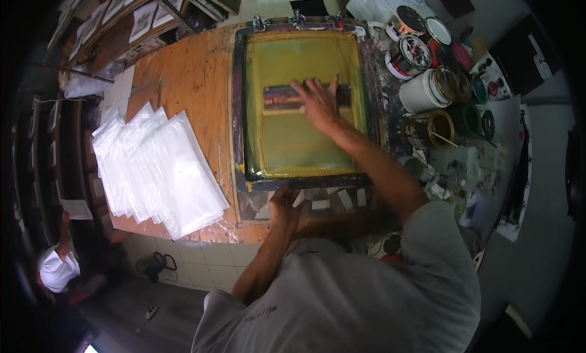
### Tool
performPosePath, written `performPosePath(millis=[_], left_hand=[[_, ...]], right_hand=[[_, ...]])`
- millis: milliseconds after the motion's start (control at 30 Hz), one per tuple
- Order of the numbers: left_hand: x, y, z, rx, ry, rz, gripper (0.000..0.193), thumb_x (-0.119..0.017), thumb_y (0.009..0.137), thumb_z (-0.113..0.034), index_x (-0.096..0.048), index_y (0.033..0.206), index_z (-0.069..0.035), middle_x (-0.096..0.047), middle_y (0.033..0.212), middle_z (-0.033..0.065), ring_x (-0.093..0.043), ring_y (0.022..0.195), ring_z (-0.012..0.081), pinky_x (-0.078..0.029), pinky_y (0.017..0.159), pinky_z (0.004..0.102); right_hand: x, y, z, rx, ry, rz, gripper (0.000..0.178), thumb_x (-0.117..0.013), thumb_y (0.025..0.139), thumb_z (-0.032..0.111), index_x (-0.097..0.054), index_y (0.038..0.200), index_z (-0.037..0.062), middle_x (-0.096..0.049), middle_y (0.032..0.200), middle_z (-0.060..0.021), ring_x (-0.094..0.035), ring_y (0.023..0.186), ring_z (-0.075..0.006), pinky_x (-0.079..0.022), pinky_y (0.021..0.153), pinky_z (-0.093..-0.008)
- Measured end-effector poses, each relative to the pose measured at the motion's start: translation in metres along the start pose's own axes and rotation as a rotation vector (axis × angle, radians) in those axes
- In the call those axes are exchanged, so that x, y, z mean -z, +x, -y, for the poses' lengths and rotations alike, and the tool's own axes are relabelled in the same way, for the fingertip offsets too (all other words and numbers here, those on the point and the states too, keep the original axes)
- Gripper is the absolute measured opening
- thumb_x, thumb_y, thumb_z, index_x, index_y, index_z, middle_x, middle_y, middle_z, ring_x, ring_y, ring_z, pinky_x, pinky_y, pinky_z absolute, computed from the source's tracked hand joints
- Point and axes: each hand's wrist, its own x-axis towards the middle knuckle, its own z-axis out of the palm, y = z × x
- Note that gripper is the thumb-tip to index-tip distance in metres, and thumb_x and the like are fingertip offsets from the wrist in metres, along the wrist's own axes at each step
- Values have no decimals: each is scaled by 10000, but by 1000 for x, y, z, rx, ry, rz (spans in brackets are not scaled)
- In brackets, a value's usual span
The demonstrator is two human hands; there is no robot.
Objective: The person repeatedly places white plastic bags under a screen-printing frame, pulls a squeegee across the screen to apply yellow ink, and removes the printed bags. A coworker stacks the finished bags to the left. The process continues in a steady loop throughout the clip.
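Observation:
A screen-printing frame (240, 127) with a yellow-green mesh (305, 145) lies flat on the table in front of me. Across the mesh rests a wide, dark, stained squeegee (284, 98). My right hand (320, 106) straddles its right part, fingers spread over the far side and thumb on the near side. Just below the frame's near edge is my left hand (284, 208), its fingers curled in. A small whitish bit shows beside those fingertips; whether they grip it or the frame edge is hidden.
Overlapping clear plastic sleeves (165, 170) cover the table's left part. Hinge clamps (297, 17) hold the frame's far edge. Open paint cans and tubs (421, 93) crowd the right side. A person in white (59, 269) is at the lower left, near shelves.

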Motion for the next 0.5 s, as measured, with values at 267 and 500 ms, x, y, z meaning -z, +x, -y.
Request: performPosePath(millis=[267, 500], left_hand=[[15, 12, 4, -14, -32, 46, 165, -659, 885, -234, -616, 1014, -140, -628, 1006, 44, -604, 1078, 290, -456, 955, 639], [22, 12, 6, -21, -86, 109, 114, -684, 870, -198, -627, 939, -127, -653, 995, 45, -631, 1051, 298, -492, 949, 627]], right_hand=[[-21, 152, -91, -40, -137, 4, 822, -864, 787, 219, -475, 1510, 258, -608, 1215, -65, -566, 1236, -261, -123, 1149, -804], [-5, 165, -113, -75, 87, 59, 711, -793, 876, 249, -485, 1516, 281, -609, 1376, -112, -540, 1319, -298, -257, 1103, -693]])
